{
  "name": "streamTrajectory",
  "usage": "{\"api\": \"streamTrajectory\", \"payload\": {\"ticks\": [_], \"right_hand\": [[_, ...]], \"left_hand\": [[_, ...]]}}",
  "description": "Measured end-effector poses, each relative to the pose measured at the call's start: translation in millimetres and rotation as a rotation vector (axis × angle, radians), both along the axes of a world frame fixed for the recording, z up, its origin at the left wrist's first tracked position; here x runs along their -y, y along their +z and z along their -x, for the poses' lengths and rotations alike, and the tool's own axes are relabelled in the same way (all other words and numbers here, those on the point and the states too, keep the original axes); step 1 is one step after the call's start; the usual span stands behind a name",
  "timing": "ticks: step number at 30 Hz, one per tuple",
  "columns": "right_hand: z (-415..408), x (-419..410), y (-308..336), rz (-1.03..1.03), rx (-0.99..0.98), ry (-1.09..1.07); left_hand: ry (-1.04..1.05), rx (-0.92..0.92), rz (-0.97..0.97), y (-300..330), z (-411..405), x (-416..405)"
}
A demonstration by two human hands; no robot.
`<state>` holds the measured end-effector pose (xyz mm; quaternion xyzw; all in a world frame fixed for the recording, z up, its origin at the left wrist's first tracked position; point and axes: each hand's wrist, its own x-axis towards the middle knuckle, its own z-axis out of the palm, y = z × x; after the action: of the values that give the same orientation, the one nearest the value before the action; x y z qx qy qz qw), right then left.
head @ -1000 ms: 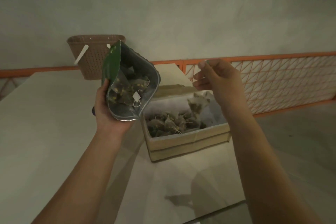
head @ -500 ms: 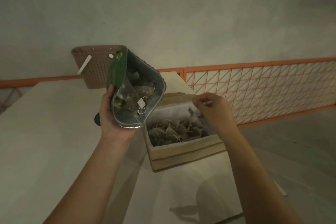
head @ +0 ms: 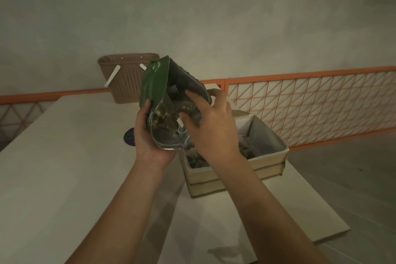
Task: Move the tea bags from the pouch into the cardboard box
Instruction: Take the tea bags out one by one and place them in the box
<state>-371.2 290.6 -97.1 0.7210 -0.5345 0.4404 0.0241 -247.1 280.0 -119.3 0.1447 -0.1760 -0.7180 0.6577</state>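
Observation:
My left hand grips a green foil pouch from below and tilts its open mouth to the right. Tea bags and a white tag show inside it. My right hand reaches into the pouch mouth, with forefinger and thumb spread among the bags; I see no bag pinched. The cardboard box stands on the table just right of and below the pouch. Several tea bags lie in it, partly hidden by my right hand.
A brown perforated basket stands at the table's far edge behind the pouch. An orange mesh railing runs along the right and back. A small dark round object lies on the pale table, left of my left hand.
My right hand went down to the box, then swung left into the pouch mouth. My left hand kept holding the pouch.

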Motion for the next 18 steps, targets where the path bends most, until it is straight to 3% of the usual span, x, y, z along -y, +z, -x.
{"api": "streamTrajectory", "payload": {"ticks": [3, 8, 16, 18], "right_hand": [[-4.0, -3.2, -5.8, 0.066, -0.052, -0.065], [8.2, -2.3, -7.5, 0.174, 0.102, -0.025], [46.2, -22.5, 20.0, 0.03, 0.84, 0.294], [61.2, -19.5, 22.6, 0.007, 0.883, 0.277]], "left_hand": [[0.0, 0.007, -0.011, -1.0, 0.3, 0.2], [-0.001, -0.025, 0.009, -3.1, 1.5, 1.9], [-0.086, -0.058, 0.078, -3.2, -1.8, 10.8], [-0.09, -0.06, 0.085, -3.0, -1.9, 10.7]]}}
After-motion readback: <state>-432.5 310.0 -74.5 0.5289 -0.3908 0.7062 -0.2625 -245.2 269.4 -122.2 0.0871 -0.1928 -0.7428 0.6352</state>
